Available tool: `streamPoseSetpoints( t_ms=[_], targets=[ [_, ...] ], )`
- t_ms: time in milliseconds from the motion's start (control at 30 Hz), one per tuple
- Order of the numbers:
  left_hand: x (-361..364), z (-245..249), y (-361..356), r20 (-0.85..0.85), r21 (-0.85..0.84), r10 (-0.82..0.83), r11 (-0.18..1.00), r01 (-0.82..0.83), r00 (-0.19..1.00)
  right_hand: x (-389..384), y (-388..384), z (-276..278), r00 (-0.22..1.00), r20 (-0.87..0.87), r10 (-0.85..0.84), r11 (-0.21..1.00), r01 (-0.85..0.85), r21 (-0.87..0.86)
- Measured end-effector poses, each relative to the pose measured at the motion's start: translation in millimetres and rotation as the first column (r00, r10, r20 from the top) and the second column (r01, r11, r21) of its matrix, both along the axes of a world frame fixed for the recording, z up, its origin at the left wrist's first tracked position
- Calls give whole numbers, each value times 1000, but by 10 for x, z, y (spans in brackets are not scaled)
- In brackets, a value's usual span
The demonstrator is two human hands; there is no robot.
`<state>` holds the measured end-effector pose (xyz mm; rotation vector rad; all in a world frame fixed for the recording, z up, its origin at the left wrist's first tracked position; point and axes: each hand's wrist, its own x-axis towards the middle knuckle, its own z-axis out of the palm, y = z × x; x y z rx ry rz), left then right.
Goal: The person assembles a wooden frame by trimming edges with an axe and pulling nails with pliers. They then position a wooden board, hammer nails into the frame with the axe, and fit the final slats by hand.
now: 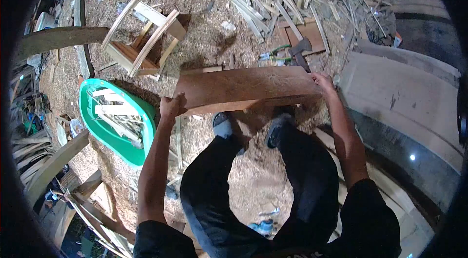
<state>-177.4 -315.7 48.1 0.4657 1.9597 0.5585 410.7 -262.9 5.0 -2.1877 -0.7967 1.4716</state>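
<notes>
dark sleeves are framing a brown board, which is spanning the space above the feet; the left hand is gripping one end, the right hand the other. being thick, stiff wood, it is probably feeling fairly heavy, hardly fragile or slippery; both ends are offering a balanced hold. beyond it, a dark tool is lying near scrap wood, and a green tub is holding offcuts. lettering is showing at the bottom edge, too cut off for reading.
</notes>
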Motion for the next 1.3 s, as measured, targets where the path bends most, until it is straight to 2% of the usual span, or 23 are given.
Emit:
streamPoseSetpoints(
  t_ms=[33,167,267,300,400,467,500,533,600,633,700,767,800,833,867,933,967,1067,1100,1200,1233,1267,1300],
  targets=[
    [-63,88,-163,86,43,60,997,-63,995,-26,-149,90,1000,17,-9,1000,9,-26],
    [-178,879,-649,62,-37,-79,996,81,995,-234,-833,748,982,-92,-166,985,170,38],
    [-297,1150,-1223,35,24,71,997,-72,997,-115,-1440,831,883,-61,-465,882,455,-121],
    [-388,1180,-1417,43,-8,42,999,-41,998,46,-1668,683,847,-140,-513,848,475,-235],
    [-508,1167,-1972,117,243,130,957,-155,985,-234,-2041,1085,754,-261,-603,795,541,-275],
    [-536,1106,-2235,120,339,144,924,-177,982,-383,-2075,1036,845,-111,-524,828,474,-302],
    [-526,1135,-2419,116,374,152,909,-185,982,-484,-2223,994,865,-125,-486,845,428,-321],
    [-564,1148,-2578,17,284,162,945,-160,987,-607,-2356,984,884,-139,-446,860,381,-338],
    [-645,924,-2830,-296,436,65,897,75,953,-790,-2429,920,863,-355,-360,919,261,-296],
    [-650,846,-2975,-280,468,89,882,55,956,-780,-2547,673,921,-243,-305,939,249,-237],
    [-707,705,-3186,-254,537,139,844,20,957,-677,-2821,-277,980,-10,-199,974,197,-116],
    [-877,419,-3471,-248,496,114,868,25,962,-841,-2890,-721,982,-32,-188,982,188,10],
    [-948,253,-3594,-241,478,102,878,27,965,-995,-2849,-770,964,-174,-203,973,219,75],
    [-954,188,-3675,-257,453,59,889,66,965,-1146,-2858,-746,964,-174,-202,973,218,76],
    [-977,-10,-3856,-191,455,91,890,6,977,-1302,-2865,-711,964,-175,-201,973,217,77],
    [-1087,-633,-4030,-59,493,159,863,-110,985,-1692,-2618,-550,984,83,-155,988,155,3],
    [-1113,-917,-4121,-14,502,166,854,-136,986,-1690,-2581,-912,964,-169,-207,965,230,129],
    [-1085,-1608,-4306,-19,517,192,842,-155,981,-1841,-2433,-1115,969,-231,-90,969,139,204],
    [-980,-1658,-4290,89,559,232,793,-242,969,-1900,-2406,-1101,969,-232,-85,968,136,212],
    [-861,-1801,-4211,111,518,252,811,-273,961,-1695,-2267,-1645,966,248,70,943,-145,299],
    [-817,-1642,-4150,82,504,235,829,-244,969,-1676,-2291,-1753,976,198,86,888,-165,430],
    [-878,-1651,-4123,-163,523,116,852,-14,980,-1681,-2275,-1783,933,314,174,856,-301,420],
    [-960,-1660,-4131,-401,482,6,852,206,916,-1680,-2249,-1758,866,427,260,812,-435,388]
  ],
)
